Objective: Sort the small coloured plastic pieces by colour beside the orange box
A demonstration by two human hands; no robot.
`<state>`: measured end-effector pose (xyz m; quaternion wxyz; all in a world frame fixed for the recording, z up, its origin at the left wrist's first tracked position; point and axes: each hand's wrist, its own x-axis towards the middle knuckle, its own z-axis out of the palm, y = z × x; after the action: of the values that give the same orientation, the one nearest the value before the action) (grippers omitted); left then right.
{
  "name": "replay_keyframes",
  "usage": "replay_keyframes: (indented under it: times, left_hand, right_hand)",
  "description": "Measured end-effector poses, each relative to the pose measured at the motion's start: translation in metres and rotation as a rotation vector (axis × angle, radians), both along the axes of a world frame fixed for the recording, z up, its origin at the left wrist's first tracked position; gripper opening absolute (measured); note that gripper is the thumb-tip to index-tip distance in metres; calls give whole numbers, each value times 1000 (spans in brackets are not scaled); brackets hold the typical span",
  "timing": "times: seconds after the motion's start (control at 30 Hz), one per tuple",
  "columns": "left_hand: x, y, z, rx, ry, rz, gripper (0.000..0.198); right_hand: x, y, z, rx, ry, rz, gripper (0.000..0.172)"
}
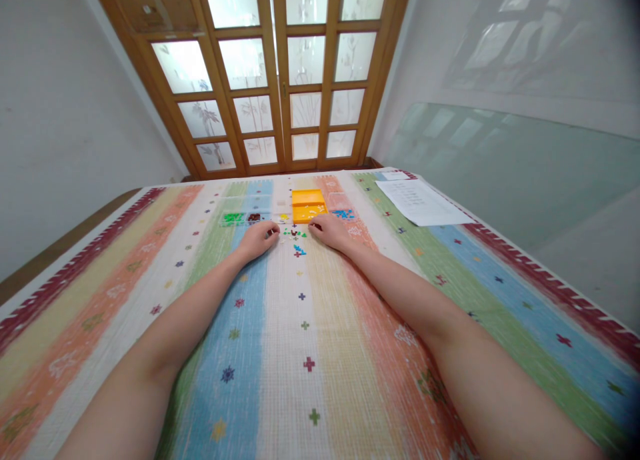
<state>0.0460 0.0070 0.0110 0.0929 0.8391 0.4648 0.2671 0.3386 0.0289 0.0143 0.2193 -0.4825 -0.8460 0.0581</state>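
My left hand (259, 239) rests on the cloth with its fingers curled toward the thumb, just in front of a clear tray (222, 221). Small green pieces (233, 218) and dark brown pieces (254, 217) fill parts of that tray. Close to the front right corner of an open orange box (309, 198), my right hand (330, 231) has its fingers bent together. Anything inside either hand is too small to make out. Between the hands lie loose green and brown pieces (295, 233), and nearer me some blue pieces (299, 250).
More blue pieces (344, 214) sit in a clear container right of the orange box; a few yellow pieces (284, 217) are left of it. Printed paper (417, 202) lies at the table's right side. The striped tablecloth (285, 380) covers the table. Glass-paned wooden doors (280, 80) stand beyond.
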Motion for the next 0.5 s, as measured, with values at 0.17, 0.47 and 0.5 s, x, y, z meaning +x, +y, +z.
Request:
replay_keyframes:
  times: [0.17,0.47,0.5]
  left_hand:
    - [-4,2,-1,-14,-39,37,16]
    - [-7,6,-4,13,-50,15,18]
    - [-7,6,-4,21,-51,7,18]
  right_hand:
    - [1,2,-3,24,12,18,25]
    - [2,2,-4,33,6,31,24]
    - [2,2,-4,36,7,34,25]
